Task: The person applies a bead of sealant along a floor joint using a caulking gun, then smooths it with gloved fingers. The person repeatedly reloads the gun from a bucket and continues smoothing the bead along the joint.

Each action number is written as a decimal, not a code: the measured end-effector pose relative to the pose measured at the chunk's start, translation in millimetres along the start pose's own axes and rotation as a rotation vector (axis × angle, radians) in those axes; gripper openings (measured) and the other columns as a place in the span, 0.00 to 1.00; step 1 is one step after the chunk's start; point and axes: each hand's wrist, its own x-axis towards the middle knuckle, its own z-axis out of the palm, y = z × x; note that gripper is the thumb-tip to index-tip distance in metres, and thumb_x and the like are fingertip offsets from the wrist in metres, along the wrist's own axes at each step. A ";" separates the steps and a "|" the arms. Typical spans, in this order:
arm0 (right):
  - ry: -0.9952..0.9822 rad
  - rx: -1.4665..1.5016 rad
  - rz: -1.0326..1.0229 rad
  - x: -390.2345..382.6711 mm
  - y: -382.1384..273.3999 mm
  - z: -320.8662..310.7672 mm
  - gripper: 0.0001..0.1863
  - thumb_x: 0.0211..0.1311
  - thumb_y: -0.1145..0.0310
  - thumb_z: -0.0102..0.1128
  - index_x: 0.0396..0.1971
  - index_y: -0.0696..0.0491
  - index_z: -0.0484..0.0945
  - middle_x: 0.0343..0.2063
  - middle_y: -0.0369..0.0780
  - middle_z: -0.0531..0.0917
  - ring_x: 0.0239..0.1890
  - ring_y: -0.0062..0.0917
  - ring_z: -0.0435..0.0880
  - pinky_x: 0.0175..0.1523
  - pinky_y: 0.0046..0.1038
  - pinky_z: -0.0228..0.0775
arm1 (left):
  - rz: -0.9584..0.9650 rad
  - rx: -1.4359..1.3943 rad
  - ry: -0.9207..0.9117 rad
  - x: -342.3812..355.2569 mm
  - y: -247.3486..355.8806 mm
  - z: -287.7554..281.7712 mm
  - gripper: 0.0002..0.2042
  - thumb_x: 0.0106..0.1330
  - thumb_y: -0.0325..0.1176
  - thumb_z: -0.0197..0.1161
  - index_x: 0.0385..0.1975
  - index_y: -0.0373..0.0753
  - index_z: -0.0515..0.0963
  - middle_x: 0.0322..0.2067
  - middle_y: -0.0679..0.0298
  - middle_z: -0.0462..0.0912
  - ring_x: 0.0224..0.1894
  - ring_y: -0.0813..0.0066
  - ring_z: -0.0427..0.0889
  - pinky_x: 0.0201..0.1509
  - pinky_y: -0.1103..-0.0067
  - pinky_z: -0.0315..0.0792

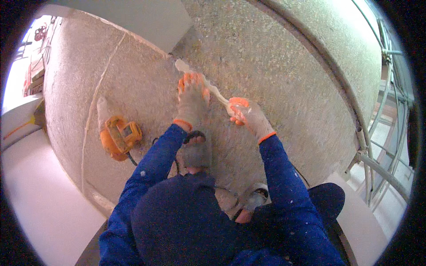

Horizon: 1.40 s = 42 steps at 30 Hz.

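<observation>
The supporting surface is a rough, grey-brown floor [148, 88]. Directly on it lie an orange power tool [109, 144] with a dark cable [132, 159], at left, and a pale, uneven strip [182, 66] running diagonally. A light line [100, 84] crosses the floor further left.

What the curled right hand [249, 116] held, if anything, could not be told. The left hand [191, 102] hid part of the pale strip [214, 91]. The dark cord [132, 159] of the orange tool [114, 142] vanished behind the left sleeve [151, 159]. The metal poles [385, 172] were cut off by the view's rim; the clutter [37, 66] at far left was too blurred to name.
</observation>
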 end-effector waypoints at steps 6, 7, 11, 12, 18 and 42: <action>0.132 -0.173 -0.005 -1.6 7.2 4.0 0.24 0.73 0.61 0.64 0.64 0.51 0.76 0.51 0.37 0.85 0.39 0.24 0.88 0.39 0.22 0.79 | 0.190 -0.370 -0.187 2.8 -12.0 -12.2 0.18 0.68 0.38 0.61 0.58 0.54 0.80 0.61 0.64 0.78 0.66 0.57 0.72 0.65 0.54 0.69; 0.059 -0.136 -0.113 -3.9 8.9 5.9 0.25 0.73 0.59 0.64 0.65 0.52 0.75 0.51 0.38 0.85 0.39 0.24 0.89 0.39 0.22 0.79 | 0.252 -0.278 -0.157 5.9 -17.6 -13.4 0.17 0.67 0.39 0.62 0.56 0.56 0.81 0.57 0.66 0.80 0.63 0.57 0.74 0.61 0.54 0.70; 0.080 -0.202 -0.134 -10.5 7.1 -3.2 0.29 0.74 0.57 0.63 0.68 0.53 0.71 0.52 0.40 0.85 0.40 0.24 0.89 0.40 0.23 0.80 | 0.382 -0.226 -0.006 21.2 -24.1 4.1 0.14 0.63 0.42 0.67 0.49 0.59 0.84 0.48 0.73 0.84 0.53 0.60 0.80 0.53 0.55 0.75; 0.058 -0.238 -0.127 -12.6 5.8 -5.1 0.30 0.74 0.57 0.63 0.69 0.53 0.69 0.53 0.40 0.85 0.41 0.24 0.89 0.40 0.23 0.81 | 0.361 -0.215 -0.075 21.8 -25.5 6.4 0.14 0.63 0.43 0.68 0.48 0.59 0.85 0.47 0.74 0.84 0.52 0.60 0.81 0.52 0.55 0.75; 0.129 -0.024 0.036 -17.4 2.9 -2.3 0.30 0.71 0.67 0.64 0.70 0.55 0.67 0.45 0.39 0.85 0.38 0.27 0.88 0.37 0.26 0.79 | 0.594 -0.294 0.016 13.2 -17.9 11.9 0.15 0.62 0.48 0.68 0.49 0.61 0.84 0.50 0.75 0.81 0.54 0.63 0.79 0.57 0.56 0.72; 0.474 -1.283 -0.268 -20.2 17.7 17.8 0.16 0.63 0.69 0.64 0.51 0.52 0.82 0.49 0.50 0.83 0.52 0.49 0.85 0.54 0.42 0.78 | 0.125 -0.562 -0.352 10.6 21.4 -18.0 0.14 0.68 0.50 0.65 0.42 0.48 0.87 0.37 0.62 0.85 0.41 0.56 0.83 0.43 0.60 0.73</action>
